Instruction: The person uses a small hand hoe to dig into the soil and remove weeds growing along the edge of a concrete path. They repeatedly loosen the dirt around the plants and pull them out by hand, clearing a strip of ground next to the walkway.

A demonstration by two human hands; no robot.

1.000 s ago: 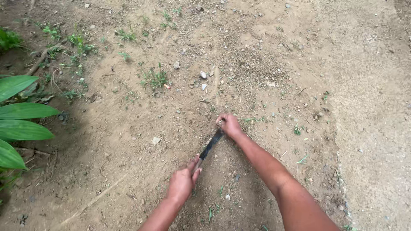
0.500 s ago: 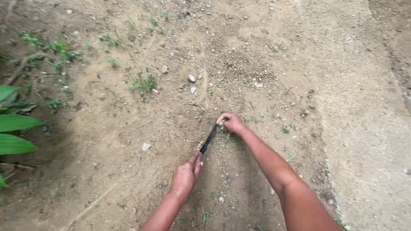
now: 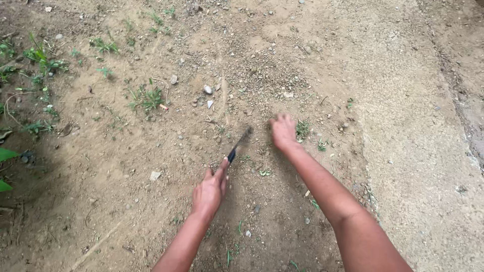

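A dark knife [image 3: 238, 146] points away over the bare dirt, its handle gripped tight in the left hand [image 3: 209, 190], while the right hand [image 3: 283, 130], fingers curled loosely and holding nothing, rests beside a small green weed [image 3: 302, 129].

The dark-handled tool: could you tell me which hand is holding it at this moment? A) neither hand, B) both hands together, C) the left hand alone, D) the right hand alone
C: the left hand grips the tool by its handle, while the right hand is off it, over the bare soil beside a small weed.
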